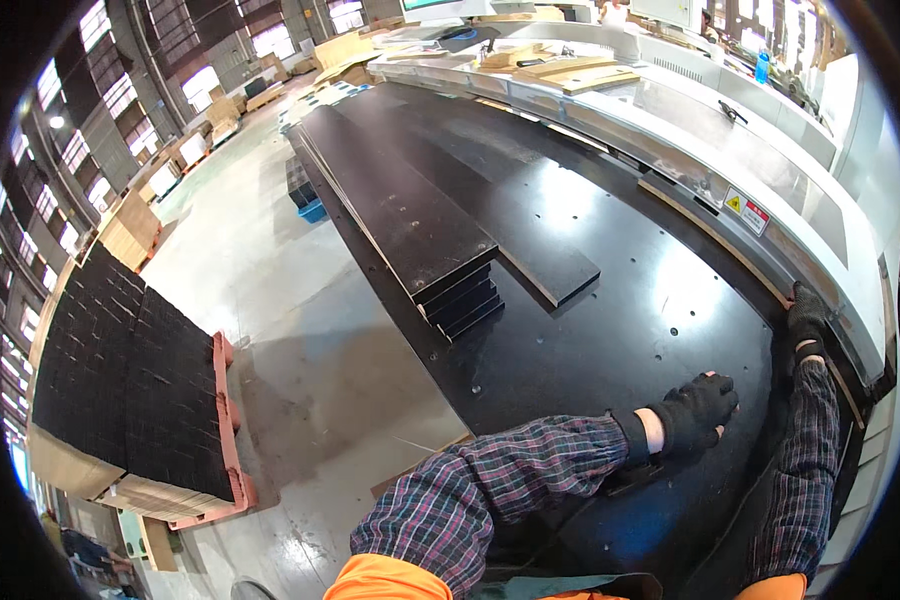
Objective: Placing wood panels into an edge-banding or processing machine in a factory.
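Note:
My left hand (695, 412), in a black fingerless glove, rests palm down on the shiny black work surface (570, 370). Its fingers are loosely bent and apart, with nothing visible in them. Farther right, my right hand (808, 315), gloved the same way, lies at the thin tan-edged strip (715, 240) along the machine's side. The back of that hand hides most of its fingers, so its grip does not show. Left of centre stands a stack of long black boards (400, 200). Beside the stack, a single black panel (555, 275) lies flat.
The white machine beam (770, 170), with a warning label, borders the surface on the right. Wooden pieces (580, 72) and a black tool (732, 112) sit on it. At left, a tall stack of black-edged boards (130, 380) stands on a red pallet (228, 430). A blue bin (313, 211) is beyond.

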Available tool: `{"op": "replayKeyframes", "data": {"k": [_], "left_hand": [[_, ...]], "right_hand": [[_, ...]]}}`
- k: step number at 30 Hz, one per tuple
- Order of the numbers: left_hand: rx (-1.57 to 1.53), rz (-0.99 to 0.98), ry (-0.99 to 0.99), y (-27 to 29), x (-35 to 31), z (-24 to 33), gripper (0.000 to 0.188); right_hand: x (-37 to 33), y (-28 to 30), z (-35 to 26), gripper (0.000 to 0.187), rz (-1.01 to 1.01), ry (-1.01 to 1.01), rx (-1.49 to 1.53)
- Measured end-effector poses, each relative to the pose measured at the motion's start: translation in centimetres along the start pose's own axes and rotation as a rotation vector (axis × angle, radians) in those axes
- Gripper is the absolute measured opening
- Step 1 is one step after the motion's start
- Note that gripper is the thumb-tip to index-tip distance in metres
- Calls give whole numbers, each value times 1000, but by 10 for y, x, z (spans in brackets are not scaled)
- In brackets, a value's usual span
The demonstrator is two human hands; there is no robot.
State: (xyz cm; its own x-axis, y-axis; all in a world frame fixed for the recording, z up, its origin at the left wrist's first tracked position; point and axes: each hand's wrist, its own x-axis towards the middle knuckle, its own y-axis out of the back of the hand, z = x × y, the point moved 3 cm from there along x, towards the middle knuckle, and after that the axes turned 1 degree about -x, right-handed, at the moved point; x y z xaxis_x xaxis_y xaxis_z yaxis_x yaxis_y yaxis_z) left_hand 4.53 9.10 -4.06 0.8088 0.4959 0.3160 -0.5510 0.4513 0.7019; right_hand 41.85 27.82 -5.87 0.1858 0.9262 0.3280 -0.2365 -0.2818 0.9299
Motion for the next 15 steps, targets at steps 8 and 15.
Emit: {"op": "replayKeyframes", "data": {"k": [8, 15], "left_hand": [[-30, -19, -69, 1, 12, 11, 38], [-27, -8, -62, 7, 3, 11, 38]], "right_hand": [[-24, 26, 18, 43, 5, -48, 110], [-108, 208, -162, 55, -147, 230, 966]]}}
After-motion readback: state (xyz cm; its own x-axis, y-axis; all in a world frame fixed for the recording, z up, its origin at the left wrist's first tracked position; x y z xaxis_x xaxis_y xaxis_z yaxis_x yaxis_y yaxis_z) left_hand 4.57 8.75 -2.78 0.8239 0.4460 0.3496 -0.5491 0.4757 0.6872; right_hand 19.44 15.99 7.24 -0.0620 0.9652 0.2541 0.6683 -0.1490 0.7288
